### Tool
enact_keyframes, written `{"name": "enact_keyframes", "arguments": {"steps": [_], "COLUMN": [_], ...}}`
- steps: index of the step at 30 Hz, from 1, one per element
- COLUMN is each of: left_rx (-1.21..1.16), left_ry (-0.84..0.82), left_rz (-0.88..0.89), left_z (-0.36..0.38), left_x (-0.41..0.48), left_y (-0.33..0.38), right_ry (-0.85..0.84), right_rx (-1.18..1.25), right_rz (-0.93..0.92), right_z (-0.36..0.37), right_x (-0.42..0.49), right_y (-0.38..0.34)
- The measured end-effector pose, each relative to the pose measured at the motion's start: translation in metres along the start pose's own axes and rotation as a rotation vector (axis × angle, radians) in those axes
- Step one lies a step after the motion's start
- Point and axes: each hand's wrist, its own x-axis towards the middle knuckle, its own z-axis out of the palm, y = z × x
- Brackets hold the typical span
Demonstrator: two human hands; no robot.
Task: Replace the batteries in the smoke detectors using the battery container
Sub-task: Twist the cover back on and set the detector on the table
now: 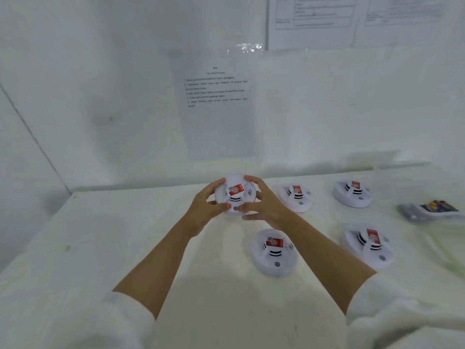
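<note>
A round white smoke detector [235,193] with a red label is held up above the white table [125,248], face toward me. My left hand [207,206] grips its left rim and my right hand [261,204] grips its right rim, fingers curled round the edge. Several more white detectors lie on the table: one below my hands [275,251], one to the right [297,197], one at the far right back [352,193], one at the right front [368,244]. A clear battery container [430,211] with batteries inside lies at the right edge.
A white wall stands close behind the table, with a printed instruction sheet [216,104] taped to it and more papers [352,18] at the top right. White sleeves cover both forearms near the bottom.
</note>
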Motion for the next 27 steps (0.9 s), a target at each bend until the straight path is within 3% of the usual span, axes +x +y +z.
{"name": "enact_keyframes", "arguments": {"steps": [11,27], "left_rx": [0.013,0.069], "left_ry": [-0.030,0.005], "left_rz": [-0.058,-0.052], "left_z": [0.000,-0.003], "left_x": [0.020,0.035], "left_y": [-0.025,-0.034], "right_ry": [0.199,0.164], "right_rx": [-0.174,-0.281], "right_rz": [0.073,0.025], "right_z": [0.011,0.003], "right_x": [0.022,0.040], "right_y": [0.016,0.029]}}
